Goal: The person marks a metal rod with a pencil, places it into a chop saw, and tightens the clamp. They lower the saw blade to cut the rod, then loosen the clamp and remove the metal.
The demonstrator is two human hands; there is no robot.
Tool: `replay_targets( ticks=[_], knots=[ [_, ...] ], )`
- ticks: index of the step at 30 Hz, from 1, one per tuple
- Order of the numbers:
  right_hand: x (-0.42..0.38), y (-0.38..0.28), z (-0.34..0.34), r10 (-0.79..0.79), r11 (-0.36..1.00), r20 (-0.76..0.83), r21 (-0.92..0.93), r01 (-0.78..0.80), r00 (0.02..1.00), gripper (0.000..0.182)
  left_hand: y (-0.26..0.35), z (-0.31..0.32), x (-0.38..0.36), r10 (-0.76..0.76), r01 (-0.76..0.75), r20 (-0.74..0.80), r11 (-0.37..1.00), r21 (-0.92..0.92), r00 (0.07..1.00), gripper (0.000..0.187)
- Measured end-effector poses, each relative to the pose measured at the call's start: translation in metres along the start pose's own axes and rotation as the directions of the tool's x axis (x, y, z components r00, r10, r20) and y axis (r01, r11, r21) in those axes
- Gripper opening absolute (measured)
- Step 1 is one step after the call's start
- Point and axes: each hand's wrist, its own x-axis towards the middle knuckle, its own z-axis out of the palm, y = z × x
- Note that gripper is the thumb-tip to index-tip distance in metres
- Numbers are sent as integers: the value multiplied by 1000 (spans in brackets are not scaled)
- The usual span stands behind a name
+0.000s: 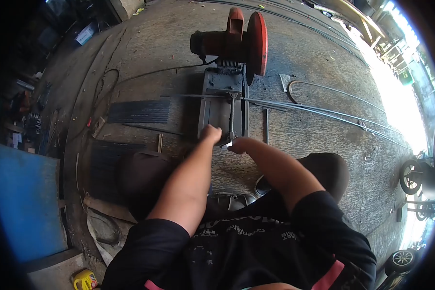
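Two hands work low down by the big red saw.
From far off, I see my left hand (211, 134) curled over the near end of the saw's gray base (210, 113); it is blurry, so I cannot tell if it holds a thing. My right hand (239, 145) is bent in narrow, right by a small shiny part (228, 144) at the near end of the clamp (234, 111); I cannot tell if it grips it. The red saw (234, 36) is at the far end of the base, with its round red cover (258, 43) high up. Long thin rods (319, 111) run from the clamp out to the right. Short dark bars (139, 111) lie side by side on the floor (154, 53), left of the base.
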Motion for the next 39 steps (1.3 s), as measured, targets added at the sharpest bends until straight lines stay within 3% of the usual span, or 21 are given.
replay_targets(
  ticks=[2, 3, 7, 9, 10, 13, 14, 16, 18, 21, 25, 28, 30, 31, 33, 34, 36, 37, 39],
  knots=[
    [17, 13, 33, 24, 1000, -363, 9, -22, 932, 34, -10, 14, -6, 38, -61, 211, 993, 104, 977, 46],
    [23, 20, 48, 52, 994, -417, 108, -7, 908, 44, -20, 28, 0, 121, -156, 260, 981, 119, 958, 46],
    [45, 34, 70, 212, 958, -453, 273, -92, 866, 41, -17, 46, -8, 117, -175, 321, 972, 158, 940, 43],
    [81, 47, 78, 347, 877, -374, 454, -156, 860, 39, -18, 56, -7, 150, -248, 373, 941, 229, 916, 44],
    [71, 41, 71, 346, 876, -364, 456, -158, 865, 39, -18, 59, -4, 143, -244, 381, 942, 230, 914, 44],
    [59, 30, 56, 557, 655, -202, 704, -276, 806, 35, -13, 56, 1, 139, -263, 433, 934, 242, 891, 42],
    [103, 49, 85, 492, 748, -275, 620, -239, 826, 36, -10, 51, 0, 141, -280, 451, 925, 258, 882, 41],
    [112, 52, 92, 415, 826, -336, 528, -196, 845, 40, -11, 49, 5, 137, -293, 471, 915, 277, 871, 41],
    [45, 35, 55, 170, 936, -390, 351, -25, 905, 40, -13, 51, 10, 125, -295, 504, 916, 273, 854, 39],
    [17, 29, 31, 241, 855, -315, 517, -47, 918, 35, -12, 52, 17, 59, -211, 551, 953, 216, 832, 38],
    [46, 43, 49, 241, 879, -305, 471, -74, 921, 39, -1, 43, 7, -11, -158, 547, 952, 261, 837, 36],
    [70, 45, 57, 330, 830, -282, 541, -135, 901, 48, 3, 40, 5, -1, -163, 543, 953, 254, 840, 33],
    [40, 30, 24, 326, 416, 214, 842, -343, 921, 59, 6, 50, 18, -11, -388, 656, 798, 460, 754, 31],
    [33, 33, 23, 329, 413, 213, 843, -343, 920, 59, 11, 46, 13, -9, -392, 657, 797, 460, 754, 31],
    [23, 41, 27, 325, 202, 284, 911, -360, 902, 48, 19, 38, 4, -17, -324, 586, 820, 472, 810, 30],
    [34, 47, 41, 322, 204, 285, 910, -360, 903, 48, 16, 42, 4, -19, -321, 585, 821, 472, 811, 30],
    [74, 62, 74, 102, -248, 169, 959, -139, 980, 34, 10, 49, 10, 5, -292, 552, 853, 433, 834, 31],
    [78, 62, 76, 99, -243, 165, 960, -137, 981, 34, 13, 44, 8, 4, -288, 547, 854, 434, 837, 31],
    [82, 60, 83, 93, -400, 163, 910, -113, 982, 27, 15, 36, 4, -20, -243, 564, 890, 386, 825, 31]
  ],
)
